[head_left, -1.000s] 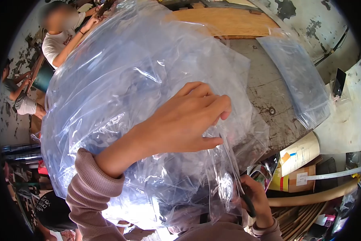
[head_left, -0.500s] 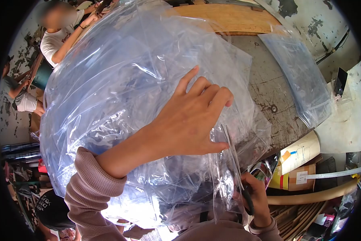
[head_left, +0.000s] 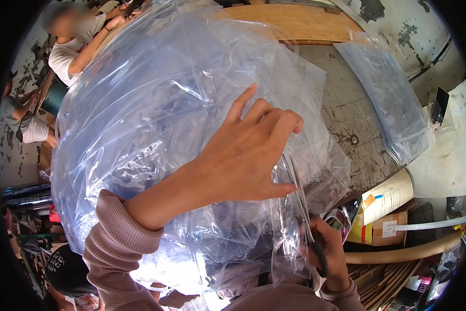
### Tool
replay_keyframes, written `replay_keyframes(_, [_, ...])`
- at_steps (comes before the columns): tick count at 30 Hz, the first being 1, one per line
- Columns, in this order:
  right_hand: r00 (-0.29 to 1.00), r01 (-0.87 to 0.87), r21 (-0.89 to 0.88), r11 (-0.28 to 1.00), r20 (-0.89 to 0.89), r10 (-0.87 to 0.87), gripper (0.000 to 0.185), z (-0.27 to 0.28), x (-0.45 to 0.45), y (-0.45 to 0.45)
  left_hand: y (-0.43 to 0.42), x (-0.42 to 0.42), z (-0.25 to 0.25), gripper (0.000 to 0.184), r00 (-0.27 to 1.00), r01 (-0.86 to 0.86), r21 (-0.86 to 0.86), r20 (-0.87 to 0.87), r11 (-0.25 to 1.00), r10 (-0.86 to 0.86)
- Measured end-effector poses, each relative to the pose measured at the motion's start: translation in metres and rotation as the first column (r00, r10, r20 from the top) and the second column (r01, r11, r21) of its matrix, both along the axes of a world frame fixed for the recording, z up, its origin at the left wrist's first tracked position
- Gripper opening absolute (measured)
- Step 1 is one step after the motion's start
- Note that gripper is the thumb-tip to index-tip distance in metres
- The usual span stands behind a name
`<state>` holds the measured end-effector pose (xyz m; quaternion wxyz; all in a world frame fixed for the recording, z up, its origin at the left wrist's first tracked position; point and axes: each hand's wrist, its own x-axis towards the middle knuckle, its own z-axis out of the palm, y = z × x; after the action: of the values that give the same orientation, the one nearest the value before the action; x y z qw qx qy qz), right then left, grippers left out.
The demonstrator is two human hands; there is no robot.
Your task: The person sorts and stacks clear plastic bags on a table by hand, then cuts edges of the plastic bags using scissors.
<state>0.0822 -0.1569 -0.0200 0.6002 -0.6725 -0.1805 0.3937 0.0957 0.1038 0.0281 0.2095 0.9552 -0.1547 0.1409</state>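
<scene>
A large heap of clear plastic sheeting (head_left: 155,109) fills the middle, crumpled and shiny. My left hand (head_left: 248,150) lies over it, fingers spread and thumb apart, with nothing visible in its grasp. At the lower right, my right hand (head_left: 332,249) is closed round the dark handles of a pair of scissors (head_left: 321,259). Their long metal blades point away from me, just right of my left thumb, alongside the sheeting's loose near edge. Folds of plastic partly hide the fingers of my right hand, and whether the blades bite into the sheet is hard to see.
A folded stack of clear plastic (head_left: 388,103) lies on the scratched table (head_left: 349,116) at the right. Behind is a wooden board (head_left: 295,23). A phone (head_left: 440,105) and cardboard box (head_left: 386,229) sit farther right. Several people are on the left, one in a white shirt (head_left: 64,59).
The scissors in my right hand have shifted slightly forward and up along the plastic. My left hand has barely moved. The person at upper left has leaned slightly left.
</scene>
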Motion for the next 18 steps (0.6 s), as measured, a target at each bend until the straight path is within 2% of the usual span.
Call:
replay_keyframes(8, [1.000,0.013,-0.007,1.000,-0.025,-0.013,0.030,-0.0045,-0.0028,0.0025,-0.0011,-0.0001,0.0010,0.069,1.000,-0.007,-0.005,-0.008,1.000,0.007])
replay_keyframes(10, [1.000,0.020,-0.042,0.999,0.014,-0.020,0.029,-0.0031,-0.0028,0.0041,-0.0017,-0.0010,0.0053,0.067,0.996,-0.013,0.025,-0.090,1.000,0.016])
replay_keyframes(13, [0.999,0.037,-0.044,0.998,0.004,-0.037,0.029,-0.0035,-0.0035,0.0050,-0.0017,-0.0011,0.0064,0.068,0.994,-0.013,0.031,-0.108,0.999,0.017])
replay_keyframes(16, [1.000,0.031,-0.047,0.998,0.002,-0.031,0.029,-0.0041,-0.0027,0.0039,-0.0013,0.0007,0.0002,0.068,1.000,-0.010,-0.003,-0.013,1.000,0.010])
replay_keyframes(18, [0.999,0.037,-0.042,0.998,0.019,-0.036,0.028,-0.0060,-0.0028,0.0026,-0.0014,0.0005,0.0003,0.069,1.000,-0.012,-0.007,-0.021,1.000,0.012])
